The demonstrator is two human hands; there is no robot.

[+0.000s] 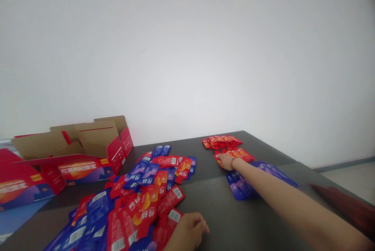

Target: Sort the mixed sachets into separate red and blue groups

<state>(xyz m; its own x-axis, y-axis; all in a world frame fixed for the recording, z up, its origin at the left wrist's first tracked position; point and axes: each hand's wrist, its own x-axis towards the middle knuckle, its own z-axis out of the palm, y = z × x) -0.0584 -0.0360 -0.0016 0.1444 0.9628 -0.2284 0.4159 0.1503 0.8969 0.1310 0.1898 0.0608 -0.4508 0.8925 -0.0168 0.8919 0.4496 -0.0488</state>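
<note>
My right hand reaches far across the table, its fingers bent down on the left end of a short row of red sachets. It seems to pinch a red sachet there, though the fingertips are partly hidden. My left hand rests low in the middle, loosely curled, with nothing visible in it. Beside it lies a mixed heap of red sachets and blue sachets, jumbled and overlapping. Under and around my right forearm, blue sachets are laid in an overlapping row.
A second pile of red sachets lies farther back on the dark table. Open red cardboard boxes with raised flaps stand at the left. Behind the table is a white wall. A dark reddish-brown shape is at the right edge.
</note>
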